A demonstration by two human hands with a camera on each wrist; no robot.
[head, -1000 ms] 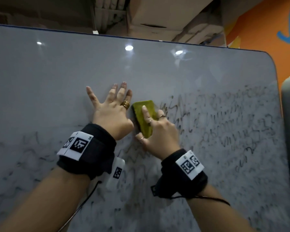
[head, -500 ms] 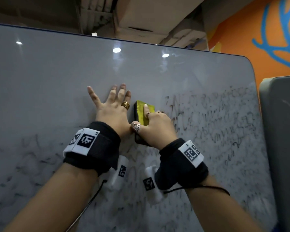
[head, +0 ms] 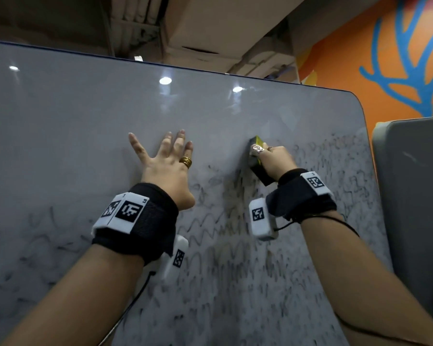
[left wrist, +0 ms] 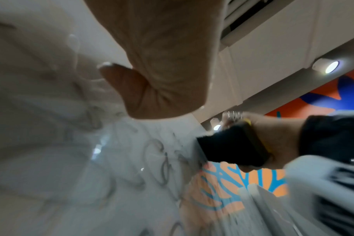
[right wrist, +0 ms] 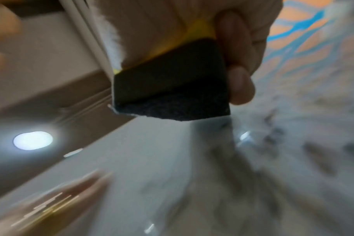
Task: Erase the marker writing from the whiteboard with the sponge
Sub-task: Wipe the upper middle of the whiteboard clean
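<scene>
Most marker writing (head: 235, 258) is left from 3 to 8 o'clock on whiteboard (head: 73, 108), upper part wiped; sponge (head: 259, 168) is gripped in right hand (head: 275, 161) approx. at centre, left hand (head: 165, 166) spread flat w/ nothing held.

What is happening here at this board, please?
A person is wiping a whiteboard with a yellow and black sponge. The right hand grips the sponge and presses its dark side against the board, at the upper edge of the black marker scribbles. The left hand lies flat on the board with fingers spread, bracing it. The upper part of the board looks clean; scribbles cover the lower and right parts, so much remains to erase.
</scene>
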